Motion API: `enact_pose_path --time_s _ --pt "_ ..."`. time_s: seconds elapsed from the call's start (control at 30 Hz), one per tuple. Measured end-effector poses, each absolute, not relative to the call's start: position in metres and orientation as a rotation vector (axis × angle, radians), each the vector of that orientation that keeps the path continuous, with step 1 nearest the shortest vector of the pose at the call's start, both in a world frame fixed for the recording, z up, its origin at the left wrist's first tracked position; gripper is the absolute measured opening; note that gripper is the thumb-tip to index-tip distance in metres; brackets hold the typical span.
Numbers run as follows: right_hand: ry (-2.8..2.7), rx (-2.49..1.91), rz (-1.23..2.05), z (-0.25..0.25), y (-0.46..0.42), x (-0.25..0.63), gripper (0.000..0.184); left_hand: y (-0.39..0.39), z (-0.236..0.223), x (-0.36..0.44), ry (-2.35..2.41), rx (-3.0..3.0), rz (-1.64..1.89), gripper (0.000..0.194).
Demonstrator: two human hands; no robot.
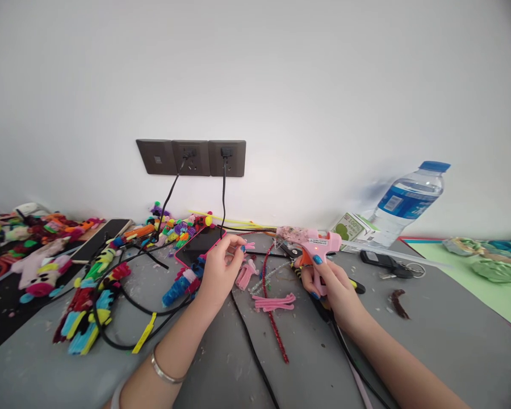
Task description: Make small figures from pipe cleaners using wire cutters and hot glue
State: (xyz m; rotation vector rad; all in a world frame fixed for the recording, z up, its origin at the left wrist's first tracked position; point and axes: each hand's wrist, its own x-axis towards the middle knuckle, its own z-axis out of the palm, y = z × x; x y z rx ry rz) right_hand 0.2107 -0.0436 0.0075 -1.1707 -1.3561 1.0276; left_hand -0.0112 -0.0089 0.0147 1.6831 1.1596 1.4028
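My right hand (330, 284) is wrapped around the handle of a pink hot glue gun (309, 241), whose nozzle points left; a clear glue stick (392, 253) juts from its back. My left hand (225, 261) pinches a small pink pipe cleaner piece (249, 245) just left of the nozzle. Below lie a pink pipe cleaner figure (247, 274) and a bundle of short pink pipe cleaners (275, 303). A red glittery pipe cleaner (276, 335) runs down past the bundle. Pliers with black and yellow handles (357, 286) lie partly hidden under my right hand.
A water bottle (409, 201), a small green-and-white box (351, 227) and keys (392, 264) are at the right. Colourful pipe cleaner figures (89, 307) crowd the left, near a phone (196, 247). Black cords (249, 335) cross the grey table from the wall sockets (191, 158).
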Motion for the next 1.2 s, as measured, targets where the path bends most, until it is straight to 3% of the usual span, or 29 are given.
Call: enact_pose_path --time_s 0.63,1.0,1.2 --pt "-1.356 -1.211 1.045 0.015 -0.045 0.208 0.071 -0.007 0.014 -0.015 1.233 1.722 1.364 0.008" --pt "-1.186 -1.173 1.126 0.017 -0.051 0.220 0.056 -0.006 0.014 -0.017 1.256 1.929 1.359 0.007" --pt "-0.926 -1.271 1.013 0.021 -0.094 0.255 0.052 -0.007 0.015 -0.016 1.256 1.974 1.362 0.007"
